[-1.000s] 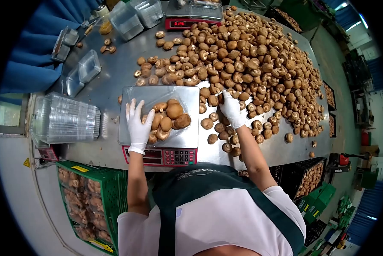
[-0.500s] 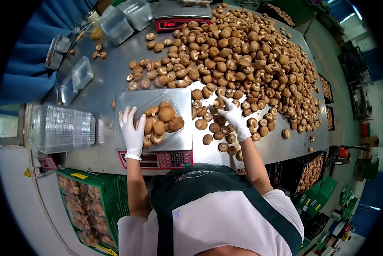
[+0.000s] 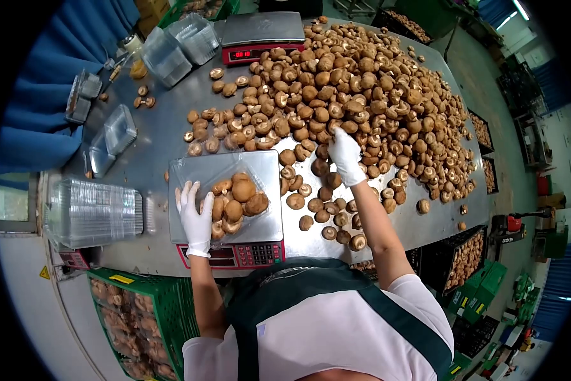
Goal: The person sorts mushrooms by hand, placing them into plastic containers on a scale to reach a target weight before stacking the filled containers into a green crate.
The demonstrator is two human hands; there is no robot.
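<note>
My left hand, in a white glove, has its fingers spread against the left side of a clear plastic tray. Several brown mushrooms lie in that tray, which rests on the metal plate of the near scale. My right hand, also gloved, is at the near edge of the big mushroom pile. Its fingers are drawn together on a mushroom, partly covered by the fingertips. Loose mushrooms lie between the scale and my right forearm.
A second scale with a red display stands at the far side. Stacked clear trays are at the left, with more empty trays behind. Green crates of packed mushrooms stand below left; a black crate of mushrooms is at the right.
My right hand has moved farther into the pile and its fingers have drawn together. My left hand stays at the tray. The far scale's plate is now bare and its reading has changed.
</note>
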